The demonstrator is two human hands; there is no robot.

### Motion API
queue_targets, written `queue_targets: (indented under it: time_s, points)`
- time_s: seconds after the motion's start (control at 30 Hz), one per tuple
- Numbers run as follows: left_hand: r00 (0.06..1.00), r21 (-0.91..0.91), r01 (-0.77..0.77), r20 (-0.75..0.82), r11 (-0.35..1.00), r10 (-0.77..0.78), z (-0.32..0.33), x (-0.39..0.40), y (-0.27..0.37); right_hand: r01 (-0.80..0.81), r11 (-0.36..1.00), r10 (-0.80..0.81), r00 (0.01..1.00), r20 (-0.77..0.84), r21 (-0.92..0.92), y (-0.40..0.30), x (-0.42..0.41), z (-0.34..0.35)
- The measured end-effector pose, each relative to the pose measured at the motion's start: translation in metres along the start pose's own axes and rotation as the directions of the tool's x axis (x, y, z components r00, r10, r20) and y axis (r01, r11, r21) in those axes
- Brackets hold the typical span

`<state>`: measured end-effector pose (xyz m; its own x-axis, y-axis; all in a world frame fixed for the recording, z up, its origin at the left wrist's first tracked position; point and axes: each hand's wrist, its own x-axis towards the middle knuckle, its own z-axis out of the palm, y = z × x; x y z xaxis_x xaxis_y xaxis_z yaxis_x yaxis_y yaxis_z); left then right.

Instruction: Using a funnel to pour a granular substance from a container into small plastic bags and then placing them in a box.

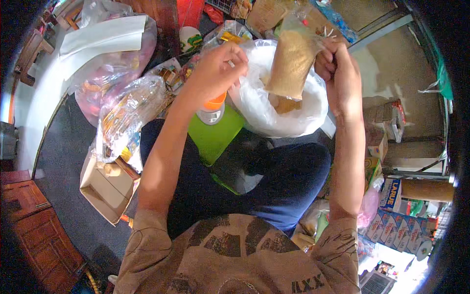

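My right hand (336, 70) grips the gathered upper side of a clear plastic bag (290, 60) filled with brown powder or fine grains. The bag hangs tilted over a wide white plastic sack (282, 125) with a rolled-down rim, and more brown material (288, 106) shows inside. To the left of the sack, my left hand (224, 70) is raised with fingers curled and thumb near the fingertips. Whether something small is pinched there is unclear. Beneath it, partly hidden, are an orange bowl (216, 101) and a small digital scale (211, 117) on a green board (216, 137).
Filled clear plastic bags (128, 114) crowd the left side, beside an open cardboard box (106, 187). A white lidded tub (190, 39) stands beyond my left hand. Cartons (396, 229) are stacked at right. My crossed legs (293, 180) lie just before the sack.
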<state>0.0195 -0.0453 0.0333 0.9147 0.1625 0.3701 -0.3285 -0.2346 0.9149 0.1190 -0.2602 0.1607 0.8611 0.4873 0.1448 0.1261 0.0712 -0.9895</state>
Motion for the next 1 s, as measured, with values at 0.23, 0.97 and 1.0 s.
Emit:
queue_targets:
  time_s: [0.23, 0.97, 1.0]
  points:
    - [0.947, -0.096, 0.300, 0.149, 0.949, -0.284, 0.000, 0.018, 0.074, -0.008, 1.000, 0.008, 1.000, -0.004, -0.018, 0.019, -0.029, -0.001]
    - [0.888, 0.088, 0.414, 0.183, 0.906, -0.423, 0.024, 0.009, 0.106, -0.024, 0.993, 0.043, 0.985, 0.167, -0.114, 0.048, -0.048, -0.024]
    - [0.905, 0.004, 0.399, 0.160, 0.917, -0.394, 0.027, 0.006, 0.112, -0.025, 0.993, 0.043, 0.985, 0.167, -0.112, 0.050, -0.046, -0.020]
